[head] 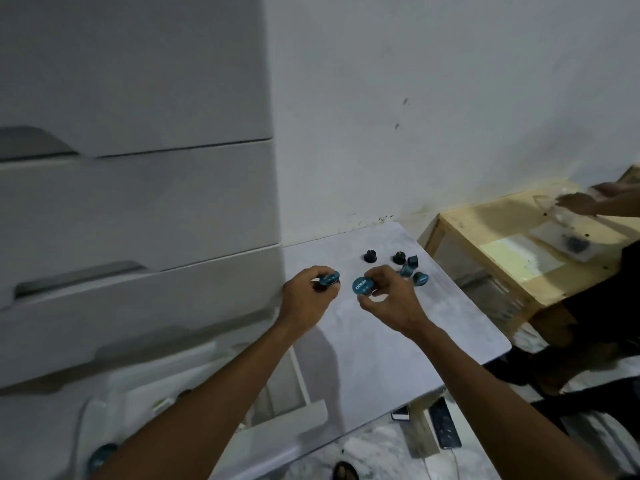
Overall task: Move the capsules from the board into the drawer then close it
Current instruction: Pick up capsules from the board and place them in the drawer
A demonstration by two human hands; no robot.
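Hands at work over capsules: left hand (304,296) pinches a teal capsule (329,279) betw. thumb & curled fingers. The right hand (391,301) clamps a second teal capsule (363,286), printed foil face toward the camera. Both hover just above the marbled board (381,351).

Five more lie near the board's far edge: two black capsules (370,256) upright, and a teal cluster (406,271) of three just beside them, some tipped over. The open drawer (284,420) sits low at left, under the closed fronts of a white cabinet (138,202). What looks like another teal one lies inside it.

Capsules judged v. light, w/ thin stiff walls that dent easily & a foil lid that punctures easily. The smooth sides are prob. slippery. Best hold is fingertips across the rim or flanks w/ light pressure, off the foil. Round bodies may roll, so release low in the drawer.

At right, another person's hand (576,202) works at a wooden table (485,230).
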